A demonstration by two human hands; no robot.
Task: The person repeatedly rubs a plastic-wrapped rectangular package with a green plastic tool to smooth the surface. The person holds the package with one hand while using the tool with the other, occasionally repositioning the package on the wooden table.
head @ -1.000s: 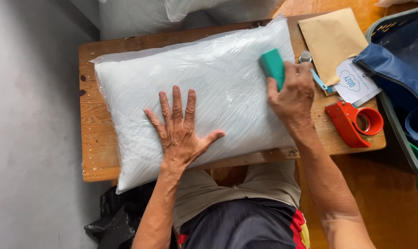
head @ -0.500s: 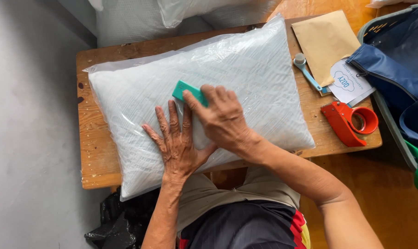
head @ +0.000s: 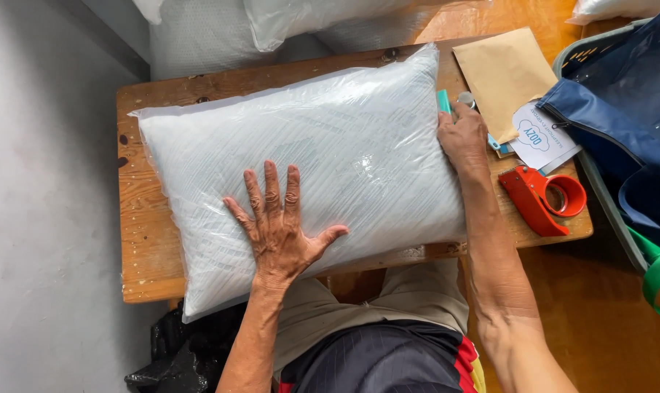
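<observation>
A white pillow in clear plastic lies across a small wooden table. The left hand presses flat on it, fingers spread, pinning it down. The right hand grips its right edge beside a teal card; an orange tape dispenser sits nearby.

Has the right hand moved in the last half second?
Yes. The right hand went from the middle of the pillow, beside the left hand, out to the pillow's right edge near the envelope.
</observation>
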